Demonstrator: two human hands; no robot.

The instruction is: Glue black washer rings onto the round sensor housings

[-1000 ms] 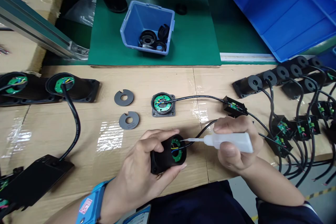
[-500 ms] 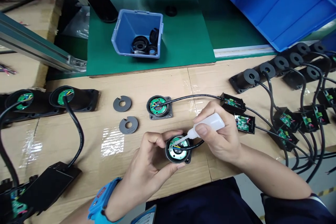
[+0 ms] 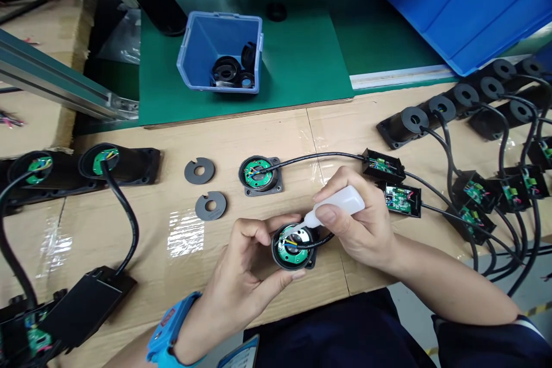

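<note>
My left hand (image 3: 248, 267) grips a round black housing (image 3: 293, 246) from its left side, thumb below and fingers above. Inside the housing's open top sits a green circuit board with yellow and blue wires, and a black cable leaves it on the right. My right hand (image 3: 360, 224) squeezes a small white dropper bottle (image 3: 340, 207), tilted down to the left. Its thin nozzle reaches into the housing, over the board's upper left part; whether it touches is unclear. Just beyond stands a second housing (image 3: 259, 174) with a similar board.
Two grey notched discs (image 3: 199, 171) lie left of the second housing. Black tubes with boards (image 3: 125, 164) lie at the left. Small open circuit boxes (image 3: 383, 167) and several capped tubes (image 3: 414, 121) with cables crowd the right. A blue bin (image 3: 219, 52) holds black rings.
The bottle's nozzle has shifted slightly within the housing, and the bottle has moved a little to the left. My left hand keeps its hold. The whole view has shifted slightly.
</note>
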